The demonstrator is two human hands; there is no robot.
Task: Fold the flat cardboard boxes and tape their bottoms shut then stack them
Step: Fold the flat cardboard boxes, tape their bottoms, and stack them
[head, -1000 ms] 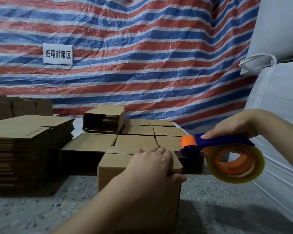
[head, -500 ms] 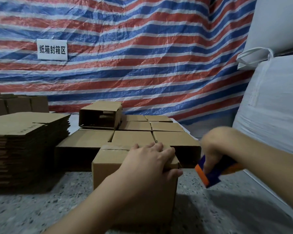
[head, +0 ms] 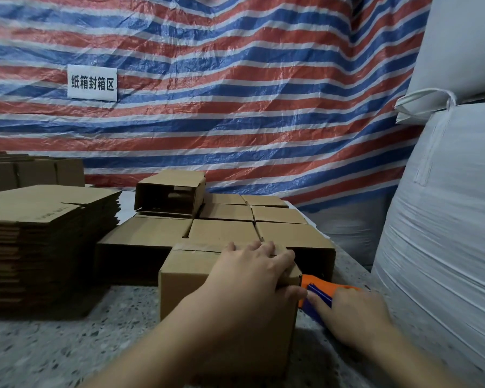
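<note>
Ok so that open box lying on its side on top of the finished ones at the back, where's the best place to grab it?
Probably by its top panel, from the front left. The open box lies on its side with its mouth toward the flat cardboard stack, so fingers could slip inside under the top panel with the thumb above. Its far end is hidden from here.

Matt brown cardboard box point(head: 191, 278) under the left hand point(head: 252, 278); glossy plastic tape dispenser point(head: 317, 289) in the right hand point(head: 353, 317); speckled stone surface point(head: 67, 345).
</note>
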